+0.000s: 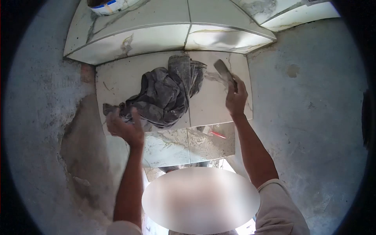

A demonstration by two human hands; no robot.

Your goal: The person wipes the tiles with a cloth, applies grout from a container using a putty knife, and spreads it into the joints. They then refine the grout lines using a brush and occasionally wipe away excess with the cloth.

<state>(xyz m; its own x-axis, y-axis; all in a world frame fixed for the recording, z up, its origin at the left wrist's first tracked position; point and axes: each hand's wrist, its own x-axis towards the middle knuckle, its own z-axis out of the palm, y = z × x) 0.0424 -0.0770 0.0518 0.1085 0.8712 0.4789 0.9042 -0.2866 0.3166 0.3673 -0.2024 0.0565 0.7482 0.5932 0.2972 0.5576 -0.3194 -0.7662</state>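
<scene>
Rough grey-blue walls close in on both sides of a narrow flight of tiled steps, the plaster on the left side broken away to a darker patch. Pale, veined tiles face the upper step and the middle step, while the lower step carries a dusty, gritty film. Across the left and centre of the middle step lies a heaped dark cloth, apart from the tool at its right. It should handle as soft, limp and fairly light, unlikely to break, best gathered by a thick fold, since a loose end would let the rest trail. It looks charcoal grey, deeply creased and smudged with pale dust, bunched at the middle and tapering towards the left. Part of a white bucket with a blue band shows on the upper step. At the cloth's left end is the person's left hand, thumb standing wide of the fingers; whether the fingertips touch the fabric cannot be told. Well to the right, the right hand is closed around one end of a flat grey tool, probably stiff and light, plain and blunt-ended, tilted up and leftward. Smallest is a red piece on the lower step.
</scene>
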